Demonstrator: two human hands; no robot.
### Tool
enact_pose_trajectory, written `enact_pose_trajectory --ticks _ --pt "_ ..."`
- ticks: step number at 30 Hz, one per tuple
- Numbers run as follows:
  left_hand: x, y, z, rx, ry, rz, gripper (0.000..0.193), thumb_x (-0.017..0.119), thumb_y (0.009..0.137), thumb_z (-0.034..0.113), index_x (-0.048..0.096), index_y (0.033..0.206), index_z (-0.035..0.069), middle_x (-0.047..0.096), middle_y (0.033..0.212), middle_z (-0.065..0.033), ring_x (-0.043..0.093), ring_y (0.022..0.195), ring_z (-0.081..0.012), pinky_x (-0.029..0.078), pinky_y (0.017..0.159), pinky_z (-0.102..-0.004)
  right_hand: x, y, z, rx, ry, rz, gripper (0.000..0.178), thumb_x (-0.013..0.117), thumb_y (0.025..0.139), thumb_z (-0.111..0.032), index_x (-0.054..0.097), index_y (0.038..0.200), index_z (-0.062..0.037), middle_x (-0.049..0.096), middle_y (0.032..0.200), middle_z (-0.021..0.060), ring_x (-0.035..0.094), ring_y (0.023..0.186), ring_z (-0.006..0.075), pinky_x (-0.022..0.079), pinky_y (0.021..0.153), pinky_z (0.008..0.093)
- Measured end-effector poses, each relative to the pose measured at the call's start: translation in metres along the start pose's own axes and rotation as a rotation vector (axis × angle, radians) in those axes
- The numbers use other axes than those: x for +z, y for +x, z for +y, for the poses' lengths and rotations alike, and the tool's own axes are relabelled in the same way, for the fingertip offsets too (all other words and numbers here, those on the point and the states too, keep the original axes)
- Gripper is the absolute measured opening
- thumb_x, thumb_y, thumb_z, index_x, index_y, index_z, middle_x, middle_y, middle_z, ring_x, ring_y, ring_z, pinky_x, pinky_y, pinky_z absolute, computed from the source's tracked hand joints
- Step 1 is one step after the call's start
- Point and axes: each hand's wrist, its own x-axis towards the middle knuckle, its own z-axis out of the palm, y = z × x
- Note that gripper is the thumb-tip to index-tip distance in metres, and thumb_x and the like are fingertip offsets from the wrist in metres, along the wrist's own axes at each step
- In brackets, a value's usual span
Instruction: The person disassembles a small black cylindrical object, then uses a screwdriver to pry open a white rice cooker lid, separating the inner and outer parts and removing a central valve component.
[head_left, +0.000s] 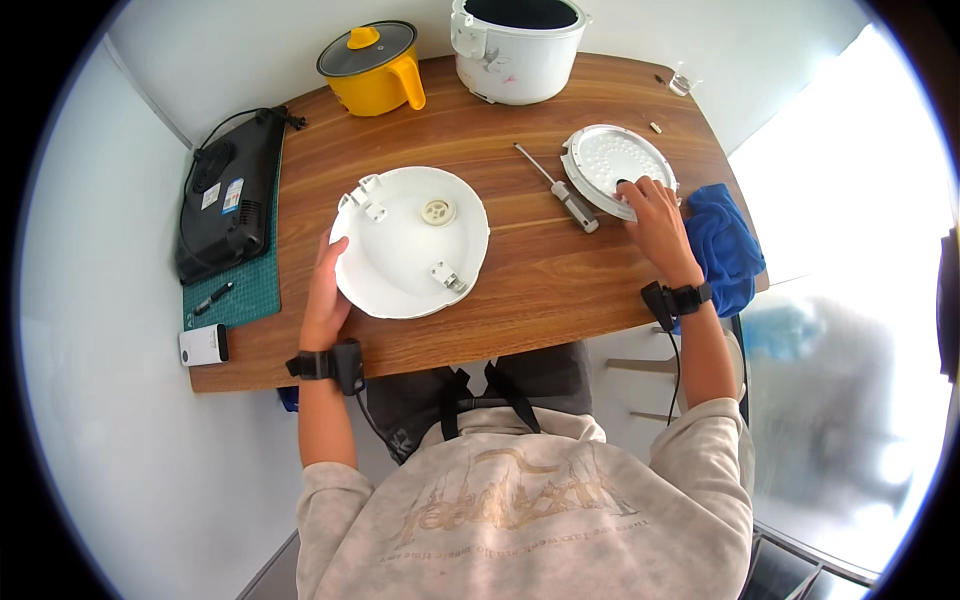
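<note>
A white rice cooker lid shell (395,270) lies on the table in front of me, its hollow side up, with a hinge bracket, a latch piece and a round cream fitting inside. My left hand (325,275) grips its left edge, thumb over the rim. To the right, my right hand (655,215) bends its fingers over the near edge of a round, dimpled inner lid plate (610,155). A small dark spot or part shows by the fingertips; I cannot make out which. Between the two pieces lies a screwdriver (575,205) with a grey handle.
At the back stand a yellow pot (370,90) with a glass lid and a white rice cooker body (515,60). A black appliance (230,195) rests on a green mat (262,285) at left, near a pen (213,297) and a white device (203,345). Blue cloth (725,250) hangs at right.
</note>
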Motion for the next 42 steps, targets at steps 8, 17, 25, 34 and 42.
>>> enact_pose_trajectory --ticks 8,17,25,34,42 --pt "-0.004 0.000 -0.001 0.019 -0.032 -0.031 0.061 0.054 0.103 0.029 0.036 0.156 0.004 0.050 0.152 -0.0136 0.050 0.138 -0.0254 0.040 0.114 -0.0388 -0.009 0.001 0.000 0.027 0.123 -0.148 0.038 0.078 0.077 -0.002 0.062 0.111 -0.0076 0.062 0.104 0.0116 0.060 0.105 0.0342 0.049 0.091 0.0458" --pt "-0.002 0.000 0.000 0.023 -0.042 -0.040 0.057 0.056 0.101 0.029 0.040 0.149 0.005 0.054 0.142 -0.0146 0.053 0.132 -0.0244 0.043 0.110 -0.0379 -0.015 0.008 -0.008 0.044 0.124 -0.230 0.024 0.074 0.086 -0.010 0.067 0.109 -0.0048 0.068 0.101 0.0148 0.067 0.096 0.0378 0.053 0.083 0.0470" --pt "-0.003 0.000 -0.001 0.062 -0.070 -0.052 0.054 0.056 0.102 0.028 0.041 0.148 0.005 0.056 0.140 -0.0136 0.055 0.129 -0.0233 0.045 0.108 -0.0364 -0.015 0.082 -0.107 -0.277 0.300 -0.256 0.025 0.068 0.093 -0.018 0.070 0.115 -0.0050 0.070 0.111 0.0151 0.068 0.102 0.0351 0.056 0.085 0.0438" --pt "-0.003 0.002 -0.003 0.064 -0.074 -0.051 0.053 0.055 0.102 0.029 0.041 0.148 0.005 0.056 0.139 -0.0132 0.055 0.129 -0.0225 0.045 0.107 -0.0353 0.030 0.126 -0.167 -0.368 0.314 -0.522 0.045 0.069 0.094 -0.023 0.062 0.136 -0.0079 0.066 0.124 0.0172 0.063 0.113 0.0349 0.050 0.098 0.0420" --pt "-0.004 0.000 -0.002 0.079 -0.046 -0.064 0.053 0.054 0.103 0.030 0.041 0.148 0.005 0.055 0.140 -0.0135 0.054 0.130 -0.0224 0.045 0.107 -0.0352 0.035 0.132 -0.171 -0.369 0.270 -0.586 0.043 0.075 0.089 -0.019 0.067 0.130 -0.0079 0.071 0.116 0.0193 0.066 0.107 0.0371 0.051 0.095 0.0428"
